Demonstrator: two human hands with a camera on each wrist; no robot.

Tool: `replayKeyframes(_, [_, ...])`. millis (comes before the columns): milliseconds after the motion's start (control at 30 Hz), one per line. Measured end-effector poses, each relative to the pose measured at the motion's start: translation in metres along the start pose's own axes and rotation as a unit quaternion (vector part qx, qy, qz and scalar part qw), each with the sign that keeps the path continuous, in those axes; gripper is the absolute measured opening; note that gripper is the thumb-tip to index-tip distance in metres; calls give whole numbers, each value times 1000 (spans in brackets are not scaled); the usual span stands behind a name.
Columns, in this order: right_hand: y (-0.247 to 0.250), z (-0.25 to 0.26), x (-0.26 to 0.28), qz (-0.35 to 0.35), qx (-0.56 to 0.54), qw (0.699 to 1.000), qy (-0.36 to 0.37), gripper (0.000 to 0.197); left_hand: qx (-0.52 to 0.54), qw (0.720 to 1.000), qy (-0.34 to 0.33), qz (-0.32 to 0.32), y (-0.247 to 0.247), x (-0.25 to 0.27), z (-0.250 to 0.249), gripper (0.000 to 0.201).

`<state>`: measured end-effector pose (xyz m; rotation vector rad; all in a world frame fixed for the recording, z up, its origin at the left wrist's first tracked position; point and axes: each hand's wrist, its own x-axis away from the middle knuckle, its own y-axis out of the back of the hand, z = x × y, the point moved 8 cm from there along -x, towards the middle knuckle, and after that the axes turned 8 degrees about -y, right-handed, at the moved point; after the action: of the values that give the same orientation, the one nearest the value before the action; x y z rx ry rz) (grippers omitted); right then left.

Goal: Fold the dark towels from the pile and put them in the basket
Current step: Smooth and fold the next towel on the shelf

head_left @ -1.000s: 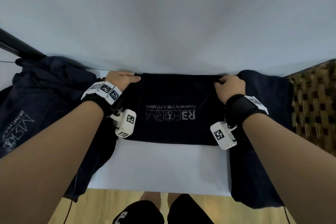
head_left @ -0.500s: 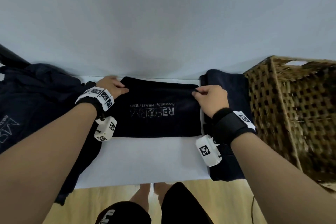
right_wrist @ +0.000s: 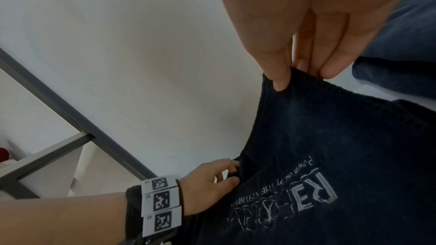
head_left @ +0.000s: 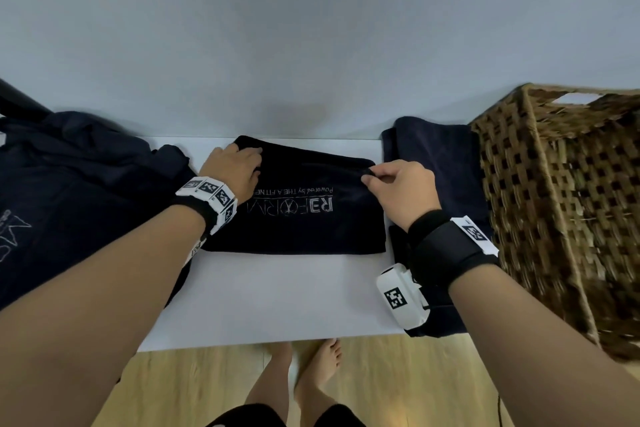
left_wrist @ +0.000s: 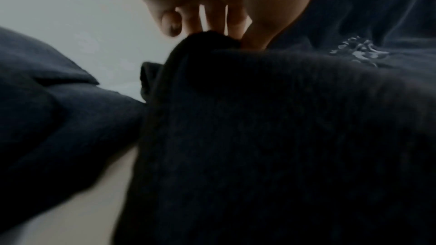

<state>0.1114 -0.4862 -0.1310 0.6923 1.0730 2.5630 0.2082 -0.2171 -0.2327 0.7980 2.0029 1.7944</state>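
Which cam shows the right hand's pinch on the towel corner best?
Right wrist: the right hand pinches the towel corner, close and sharp. Head view shows the pinch small. Left wrist shows only the left hand.

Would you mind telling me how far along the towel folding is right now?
Looks done: one folded dark towel lies beside the basket, not in it; the basket's inside is hidden. In hand: the left hand and right hand pinch the far corners of the logo towel, folded once. Left: the pile.
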Motion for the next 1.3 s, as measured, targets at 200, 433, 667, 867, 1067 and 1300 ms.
replayKeyframes(200, [0,-1,-1,24,4,1000,-2,20,-9,996,69,63,5,12,23,23])
replayKeyframes(433, [7,3,-5,20,-3,1000,-22,21,76,990,104,51,24,31,49,20])
replayKeyframes(667, [3,9,-8,27,11,999,-14,17,188,943,270,-54,25,20,77,26])
replayKeyframes(867, [0,9,-24,36,27,999,-13,12,222,920,317,-61,12,13,83,20])
replayKeyframes(1067, [-1,10,-36,12,27,999,-20,16,316,859,385,-118,19,32,94,16])
replayKeyframes(1300, [33,14,1,-41,-36,998,-27,12,418,811,340,-228,84,76,80,9])
